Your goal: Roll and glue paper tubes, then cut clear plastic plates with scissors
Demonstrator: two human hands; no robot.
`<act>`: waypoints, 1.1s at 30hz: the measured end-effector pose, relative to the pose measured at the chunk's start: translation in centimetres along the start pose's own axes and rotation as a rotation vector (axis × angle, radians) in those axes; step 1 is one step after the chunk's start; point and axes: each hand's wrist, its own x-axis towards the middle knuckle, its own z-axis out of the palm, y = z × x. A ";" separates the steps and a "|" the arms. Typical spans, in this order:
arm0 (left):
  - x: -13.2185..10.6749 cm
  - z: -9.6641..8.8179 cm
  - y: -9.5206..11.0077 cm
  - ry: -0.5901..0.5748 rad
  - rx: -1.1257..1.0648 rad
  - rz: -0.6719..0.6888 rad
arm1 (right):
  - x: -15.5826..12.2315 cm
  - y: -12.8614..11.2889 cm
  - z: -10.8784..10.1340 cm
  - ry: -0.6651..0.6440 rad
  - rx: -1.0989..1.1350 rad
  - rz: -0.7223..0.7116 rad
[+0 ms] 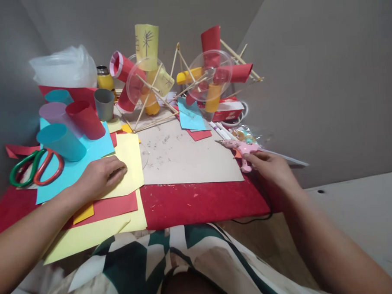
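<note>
My right hand (270,163) grips a pink glue gun (243,148) at the right edge of the grey board (190,160); its metal nozzle points left. A dark cord hangs below that hand. My left hand (102,173) rests with curled, closed fingers on a yellow paper sheet (130,156); nothing shows between them. Behind the board stand two wheel-like models of clear discs and coloured paper tubes on stick frames: the left model (141,82) bears a yellow tube with a drawing, and the right model (212,70) has red and orange tubes.
Green-and-red-handled scissors (49,170) lie left, beside blue, pink and red paper tubes (86,120). A grey cup (104,104), a yellow bottle (105,78) and a plastic bag (64,68) stand behind. White markers (221,130) and a red box (227,111) sit right. A red cloth (198,203) covers the table.
</note>
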 end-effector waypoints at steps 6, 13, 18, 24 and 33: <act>-0.1 0.7 0.2 0.060 0.002 0.141 | -2.9 -2.3 0.4 0.063 -0.255 -0.230; -0.5 1.8 0.8 -0.254 -0.017 0.162 | -3.2 -8.2 9.2 -0.443 -0.320 -0.910; -0.5 1.2 0.7 -0.262 -0.034 0.162 | -1.3 -11.9 14.8 -0.615 -0.470 -0.869; -0.4 0.5 -0.1 -0.249 -0.016 0.139 | -4.7 -12.1 15.6 -0.707 -0.516 -0.965; -0.4 0.7 -0.2 -0.183 -0.032 0.136 | -10.6 -10.5 11.4 -0.978 -0.175 -1.249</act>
